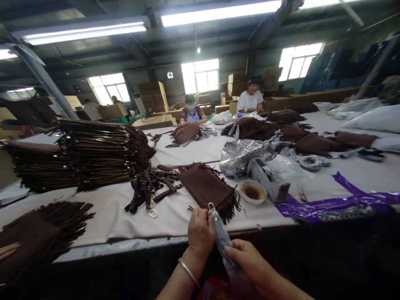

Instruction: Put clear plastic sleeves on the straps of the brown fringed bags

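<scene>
Between my two hands is a bag strap in a thin greyish plastic sleeve [222, 237], with a gold clasp [211, 206] sticking out at its upper end. My left hand [201, 230], with a silver bangle on the wrist, is closed around the strap just below the clasp. Lower down, my right hand [245, 256] pinches the sleeve between thumb and fingers. Just beyond them, a dark brown fringed bag [206, 183] lies flat on the white-covered table. To its left is a loose heap of brown straps [151, 187] with gold rings and hooks.
Tall stacks of brown bags [100, 154] stand at left. A bowl of brown liquid [253, 192], a tape dispenser [270, 181] and purple plastic [312, 207] lie at right. Another person's hand [9, 251] rests on a fringed bag [40, 237]. Two co-workers sit across the table.
</scene>
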The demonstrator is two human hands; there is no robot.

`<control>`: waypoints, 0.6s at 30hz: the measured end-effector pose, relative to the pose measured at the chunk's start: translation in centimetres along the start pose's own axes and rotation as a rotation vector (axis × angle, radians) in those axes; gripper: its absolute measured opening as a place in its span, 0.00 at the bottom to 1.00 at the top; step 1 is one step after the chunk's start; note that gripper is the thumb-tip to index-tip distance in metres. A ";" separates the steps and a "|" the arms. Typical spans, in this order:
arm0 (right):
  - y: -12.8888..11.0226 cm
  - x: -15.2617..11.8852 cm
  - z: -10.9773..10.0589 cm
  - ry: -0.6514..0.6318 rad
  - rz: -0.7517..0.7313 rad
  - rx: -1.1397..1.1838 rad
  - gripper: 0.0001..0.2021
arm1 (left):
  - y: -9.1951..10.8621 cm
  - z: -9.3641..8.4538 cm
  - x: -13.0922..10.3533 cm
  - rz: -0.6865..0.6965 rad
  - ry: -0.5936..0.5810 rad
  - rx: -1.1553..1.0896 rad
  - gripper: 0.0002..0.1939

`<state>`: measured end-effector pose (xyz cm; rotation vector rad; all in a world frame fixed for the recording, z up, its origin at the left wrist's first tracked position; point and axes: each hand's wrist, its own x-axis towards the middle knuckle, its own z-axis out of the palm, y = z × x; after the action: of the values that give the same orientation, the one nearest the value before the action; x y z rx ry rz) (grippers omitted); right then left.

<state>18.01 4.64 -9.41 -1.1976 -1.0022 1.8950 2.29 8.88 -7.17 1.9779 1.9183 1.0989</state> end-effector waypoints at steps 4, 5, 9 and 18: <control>-0.3 0.8 0.1 -0.011 -0.045 -0.007 0.23 | -0.2 0.3 -2.3 -0.344 -0.240 -0.386 0.16; -0.5 0.9 0.3 -0.018 -0.072 -0.054 0.22 | -0.2 0.5 -2.5 -0.435 -0.300 -0.498 0.19; -1.0 0.2 1.4 -0.004 -0.251 -0.445 0.14 | 0.5 1.3 -2.2 -0.730 -0.379 -1.039 0.21; -5.0 0.6 0.1 0.133 -0.478 -0.740 0.17 | -0.2 -1.3 -2.3 -0.961 -0.425 -1.449 0.12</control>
<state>18.38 7.54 -5.34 -1.2876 -1.8070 1.0733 1.53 6.34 -7.23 0.3476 0.9445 1.0455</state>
